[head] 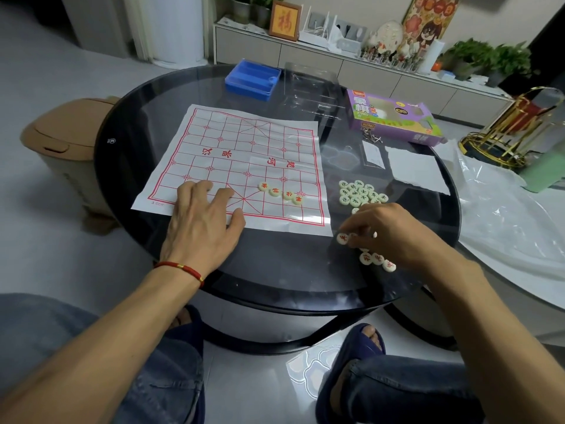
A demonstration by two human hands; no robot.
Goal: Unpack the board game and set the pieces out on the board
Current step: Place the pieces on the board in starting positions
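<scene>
The paper board [241, 154] reads 汉界 and 楚河; the left hand [203, 215] lies spread on it, and the right hand [385, 231] pinches a red-lettered piece [342, 238] near the worktop's [275, 264] front edge.

Board [232, 160]: red river characters 汉界 and 楚河; "3.0cm" printed at its near-left corner. Purple box [394, 117]: 象棋, "XIANG QI". Framed picture [284, 21]: 福.

We were in a home living room: a long low white sideboard [336, 61] across the top of the frame carried a framed red-and-gold calligraphy picture [285, 20], leafy green potted plants [489, 56] and small ornaments, behind our round black glass coffee table [275, 270] at centre.
</scene>
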